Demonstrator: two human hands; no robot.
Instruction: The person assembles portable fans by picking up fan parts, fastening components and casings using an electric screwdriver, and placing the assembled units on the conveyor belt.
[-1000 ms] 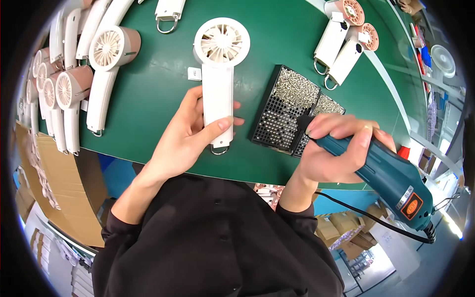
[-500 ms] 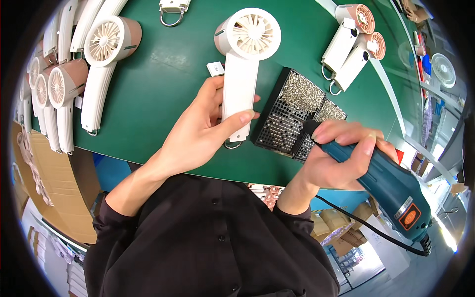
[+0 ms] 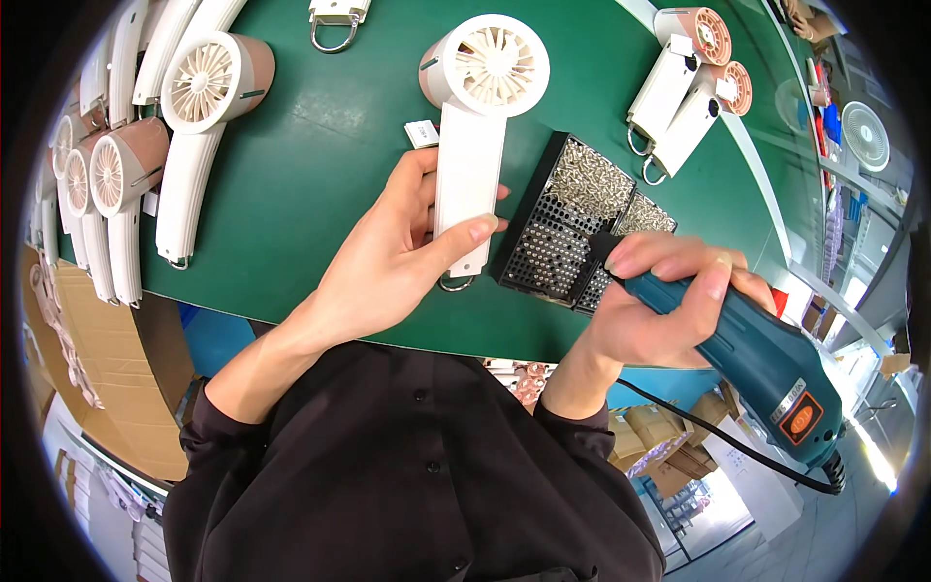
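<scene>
My left hand (image 3: 388,252) is closed round the white handle of a handheld fan (image 3: 470,184), thumb across its lower front. The fan's round head, with a white grille, points up the table, and a metal ring shows at the handle's bottom end. In my right hand (image 3: 669,291) is a teal electric screwdriver (image 3: 761,359) with a black nose and a black cord. Its nose is over the lower part of a black screw tray (image 3: 529,209); the tip is hidden against the dark tray. Small silver screws (image 3: 592,184) lie heaped and in rows of holes there.
More fans (image 3: 208,87) crowd the table's left side. Two fan bodies (image 3: 679,107) with pink heads lie at the right. A small white block (image 3: 422,134) sits beside the held fan. At the top edge is another handle with a ring (image 3: 335,29). The table (image 3: 320,126) is green.
The screwdriver and my right hand have shifted very slightly left over the screw tray. My left hand and the fan keep nearly the same place.
</scene>
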